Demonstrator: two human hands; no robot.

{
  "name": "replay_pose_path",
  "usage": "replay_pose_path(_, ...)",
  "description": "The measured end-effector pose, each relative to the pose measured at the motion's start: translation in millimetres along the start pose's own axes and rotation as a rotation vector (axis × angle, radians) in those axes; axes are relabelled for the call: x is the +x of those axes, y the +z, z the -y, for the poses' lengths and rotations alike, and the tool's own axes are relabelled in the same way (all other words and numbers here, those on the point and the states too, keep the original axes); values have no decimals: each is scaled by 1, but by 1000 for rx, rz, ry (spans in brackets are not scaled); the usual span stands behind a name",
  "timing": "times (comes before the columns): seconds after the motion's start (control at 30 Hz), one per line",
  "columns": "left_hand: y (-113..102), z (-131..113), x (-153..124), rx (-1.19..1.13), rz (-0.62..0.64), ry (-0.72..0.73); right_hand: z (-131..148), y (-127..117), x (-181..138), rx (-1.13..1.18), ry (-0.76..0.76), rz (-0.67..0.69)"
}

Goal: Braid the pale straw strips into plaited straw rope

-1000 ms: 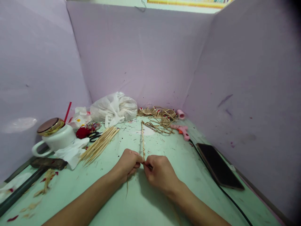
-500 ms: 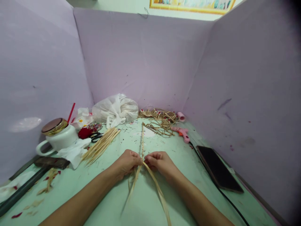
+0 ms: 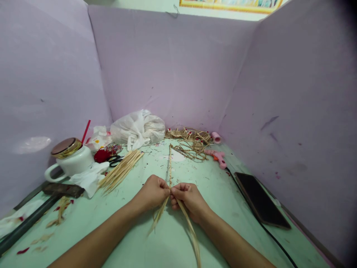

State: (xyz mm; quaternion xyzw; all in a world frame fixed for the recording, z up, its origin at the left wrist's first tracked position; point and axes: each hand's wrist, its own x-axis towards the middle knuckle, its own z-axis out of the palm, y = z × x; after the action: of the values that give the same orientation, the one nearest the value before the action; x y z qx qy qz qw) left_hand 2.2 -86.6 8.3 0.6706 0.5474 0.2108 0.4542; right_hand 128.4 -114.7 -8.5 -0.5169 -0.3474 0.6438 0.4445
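A thin braid (image 3: 170, 167) of straw-coloured fibre runs straight away from me over the green table. At its near end my left hand (image 3: 155, 191) and my right hand (image 3: 187, 199) meet, both pinching fibre strands with thumb and fingers. Loose strands (image 3: 158, 219) hang below the left hand towards me. A longer pale strand (image 3: 192, 230) trails from under the right hand to the bottom edge. The exact crossing of the strands is hidden by the fingertips.
Left are a bundle of straw strips (image 3: 122, 169), a hammer (image 3: 63, 190), a white lidded mug (image 3: 75, 162), scissors (image 3: 115, 160) and red yarn (image 3: 102, 155). Behind sit a plastic bag (image 3: 138, 128) and coiled braids (image 3: 192, 143). Right are a pink glue gun (image 3: 217, 157) and a phone (image 3: 260, 199).
My right hand has closed in against the left hand's fingertips and turned slightly. The loose strands have shifted with the fingers. The view has moved a little.
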Motion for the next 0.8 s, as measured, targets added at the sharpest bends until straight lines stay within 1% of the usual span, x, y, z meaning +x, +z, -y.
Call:
replay_pose_path(0.1,-1,2,0,109,-7,78,0,0,1,4,-3,15)
replay_pose_path(0.17,-3,3,0,186,5,108,-1,0,3,-29,-15,-5)
replay_pose_path(0.23,-7,1,-2,268,-4,95,-1,0,4,-61,-26,-19)
replay_pose_path(0.33,-8,-8,-11,423,-67,58,-2,1,5,-85,-36,-18)
replay_pose_path(0.4,-4,-14,-21,535,-101,84,-2,0,5,-105,-47,-22)
replay_pose_path(0.47,5,-18,-33,646,-117,138,-2,0,4,-129,-62,-29)
replay_pose_path(0.6,21,-19,-46,809,-119,196,-1,-2,3,-143,-57,-25)
replay_pose_path(0.63,21,-18,-46,810,-104,202,-1,-3,3,-133,-49,-18)
replay_pose_path(0.7,16,-18,-42,735,-66,196,-1,-4,4,-96,-36,13)
replay_pose_path(0.77,4,-18,-33,574,-85,150,-1,-5,5,-60,-32,55)
replay_pose_path(0.8,-1,-18,-29,474,-134,111,-1,-6,5,-52,-31,75)
